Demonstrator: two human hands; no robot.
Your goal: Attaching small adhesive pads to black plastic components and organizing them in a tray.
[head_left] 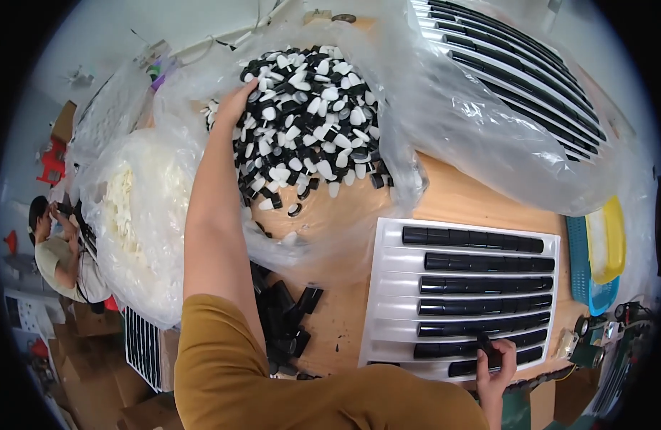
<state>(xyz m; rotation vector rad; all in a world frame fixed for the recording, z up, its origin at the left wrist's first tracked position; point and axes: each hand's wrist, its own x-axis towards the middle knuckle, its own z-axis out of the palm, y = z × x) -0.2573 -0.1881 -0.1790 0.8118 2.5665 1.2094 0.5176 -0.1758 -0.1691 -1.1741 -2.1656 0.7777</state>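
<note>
My left hand (235,106) reaches to the far left edge of a heap of small black caps with white rounded tips (309,115), which lies in a spread plastic bag. Its fingers are mostly hidden against the pieces, so what they hold cannot be made out. Near the front right, my right hand (498,361) is closed, thumb and fingers pinching a short black tube (484,342). That tube is tilted above the lower rows of a white ridged tray (391,287). Rows of glossy black tubes (484,285) lie in the tray's grooves.
Loose black tubes (291,308) lie beside my left upper arm. A plastic bag of cream-white pieces (126,215) stands at left. Film-wrapped filled trays (517,72) are at far right, near yellow (612,236) and blue (578,261) baskets. Another person (62,251) sits at far left.
</note>
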